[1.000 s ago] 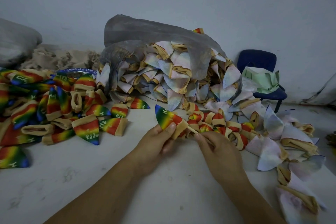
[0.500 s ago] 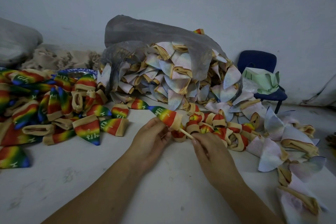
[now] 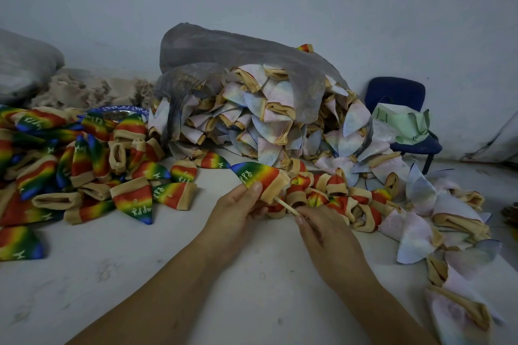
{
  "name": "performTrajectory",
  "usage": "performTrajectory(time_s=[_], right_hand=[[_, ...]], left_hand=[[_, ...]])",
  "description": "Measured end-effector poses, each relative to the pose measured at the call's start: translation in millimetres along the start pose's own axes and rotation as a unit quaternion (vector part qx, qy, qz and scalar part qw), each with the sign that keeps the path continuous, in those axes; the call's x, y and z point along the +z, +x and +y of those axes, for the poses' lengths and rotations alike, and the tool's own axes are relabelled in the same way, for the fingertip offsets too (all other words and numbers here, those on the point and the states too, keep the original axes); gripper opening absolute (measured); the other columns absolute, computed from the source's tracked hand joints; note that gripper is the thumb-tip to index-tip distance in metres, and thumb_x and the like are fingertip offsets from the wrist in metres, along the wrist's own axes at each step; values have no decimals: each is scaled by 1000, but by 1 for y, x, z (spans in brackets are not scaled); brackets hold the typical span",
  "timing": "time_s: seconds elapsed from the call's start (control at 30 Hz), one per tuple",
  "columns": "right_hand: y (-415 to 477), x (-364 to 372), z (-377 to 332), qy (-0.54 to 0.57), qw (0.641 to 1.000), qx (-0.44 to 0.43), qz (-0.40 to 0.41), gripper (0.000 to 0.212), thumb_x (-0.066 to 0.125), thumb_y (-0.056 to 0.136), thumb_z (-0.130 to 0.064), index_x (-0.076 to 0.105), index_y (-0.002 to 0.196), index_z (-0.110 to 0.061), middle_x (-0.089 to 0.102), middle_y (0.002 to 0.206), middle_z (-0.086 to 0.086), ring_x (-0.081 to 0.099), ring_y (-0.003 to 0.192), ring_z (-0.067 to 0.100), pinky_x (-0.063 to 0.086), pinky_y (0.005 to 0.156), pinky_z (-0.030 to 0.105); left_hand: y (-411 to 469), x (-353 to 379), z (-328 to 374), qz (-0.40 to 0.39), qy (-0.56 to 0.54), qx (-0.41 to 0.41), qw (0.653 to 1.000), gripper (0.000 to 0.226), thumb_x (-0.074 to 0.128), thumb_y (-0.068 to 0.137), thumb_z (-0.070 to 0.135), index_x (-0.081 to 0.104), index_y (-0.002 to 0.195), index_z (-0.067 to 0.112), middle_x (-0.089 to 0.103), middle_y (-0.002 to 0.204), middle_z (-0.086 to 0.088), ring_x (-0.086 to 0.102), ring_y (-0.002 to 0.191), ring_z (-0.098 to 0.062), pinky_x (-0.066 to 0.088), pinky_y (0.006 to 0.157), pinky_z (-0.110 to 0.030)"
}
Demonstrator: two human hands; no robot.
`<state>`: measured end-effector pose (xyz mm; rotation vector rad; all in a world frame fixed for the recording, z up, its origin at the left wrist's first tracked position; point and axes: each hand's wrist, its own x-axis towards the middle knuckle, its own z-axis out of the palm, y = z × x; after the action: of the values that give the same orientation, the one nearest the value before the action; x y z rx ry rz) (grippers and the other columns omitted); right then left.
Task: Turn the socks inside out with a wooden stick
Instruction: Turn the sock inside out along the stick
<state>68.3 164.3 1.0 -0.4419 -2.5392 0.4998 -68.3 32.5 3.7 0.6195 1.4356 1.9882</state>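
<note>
So the rainbow-striped sock with a tan cuff [image 3: 259, 178] sits on the thin wooden stick [image 3: 286, 206], held just above the white table [image 3: 140, 274]. Left hand [image 3: 238, 213] pinches the sock, thumb on top. Right hand [image 3: 326, 235] has fingers curled round the stick's lower end. Finished rainbow socks [image 3: 84, 165] are piled left, pale inside-out socks [image 3: 252, 120] spill from a grey plastic bag [image 3: 224, 50] behind.

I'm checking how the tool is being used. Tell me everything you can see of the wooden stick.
The wooden stick is thin, straight and pale, like bare light wood. Only a short stretch shows. Its far end runs into the tan cuff of the rainbow sock that the left hand holds. Its near end is hidden in the right hand, whose fingers pinch it. It slants from the sock down toward the person.
</note>
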Motion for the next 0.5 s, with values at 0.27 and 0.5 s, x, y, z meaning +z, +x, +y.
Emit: performTrajectory(time_s=[0.27,0.5], right_hand=[[1,-3,7,-3,1000,19,15,30,40,97,-41,62,115,-30,50,93,-24,48,85,-1,38,66,14],[2,-5,7,11,1000,14,10,30,40,97,-40,62,113,-29,50,88,-25,49,81,-2,41,66,17]], left_hand=[[1,1,-3,23,58,24,998,28,51,98,37,73,105,21,76,100,-4,72,96,-18,56,82,-22],[2,-3,0,-11,54,13,998,33,66,82,46,74,108,28,75,96,9,68,81,0,49,66,-11]])
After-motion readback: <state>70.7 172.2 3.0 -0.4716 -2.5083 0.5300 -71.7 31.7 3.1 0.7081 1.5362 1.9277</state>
